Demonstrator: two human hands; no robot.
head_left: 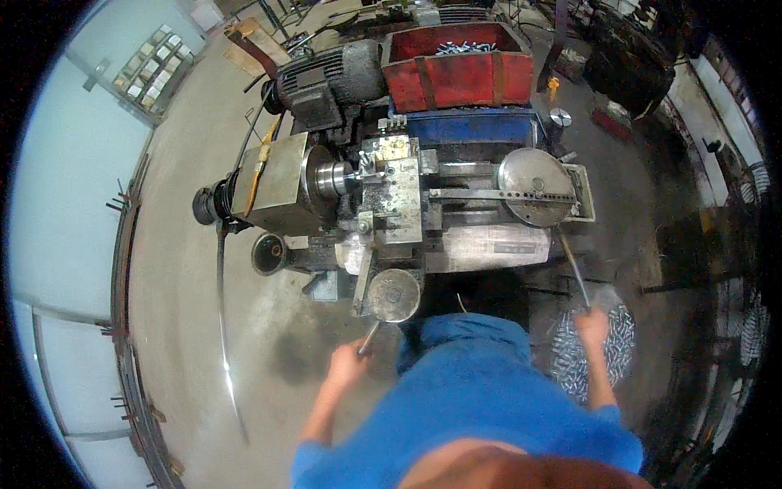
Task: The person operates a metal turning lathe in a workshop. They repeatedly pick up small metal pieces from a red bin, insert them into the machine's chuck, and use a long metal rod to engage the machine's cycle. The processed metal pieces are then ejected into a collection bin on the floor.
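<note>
My left hand [350,363] is closed around a short metal handle [371,336] that sticks out from a small round metal disc [394,295] at the front of the lathe. Farther right, my right hand [592,328] grips a long metal lever [575,273], which runs up to a large round plate [534,186]. A perforated flat bar [501,195] links that plate to the tool slide [401,191]. Left of the slide is the chuck [332,178], with a thin shiny piece at its nose, too small to make out.
A red bin [458,73] with small metal parts stands behind the lathe, above a blue bin [472,127]. The motor [330,80] is at the back left. A brush [257,175] lies on the headstock [273,187]. Many small metal parts [615,359] are heaped beneath my right forearm.
</note>
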